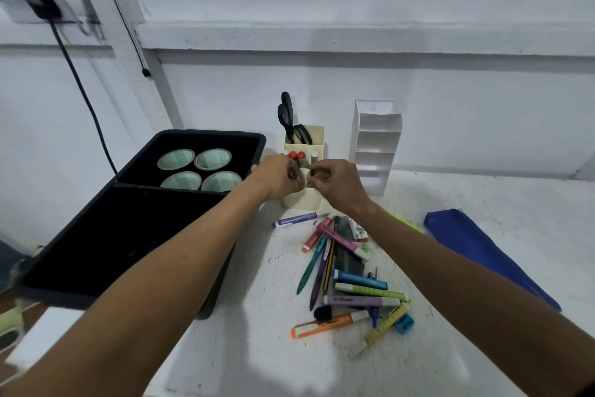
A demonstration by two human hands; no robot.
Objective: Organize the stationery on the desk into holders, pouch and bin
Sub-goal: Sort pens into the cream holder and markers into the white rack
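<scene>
Both hands, left (279, 177) and right (335, 182), meet with curled fingers at the cream holder (304, 195), each pinching something small I cannot identify, while pens (343, 271) lie below the right wrist, mostly pointing away.

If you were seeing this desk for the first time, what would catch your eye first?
Both hands, left hand and right hand, meet with curled fingers at the cream holder near the wall. Nearer, a bright heap of markers and pens sprawls across the white desk, with a large black bin at left.
</scene>
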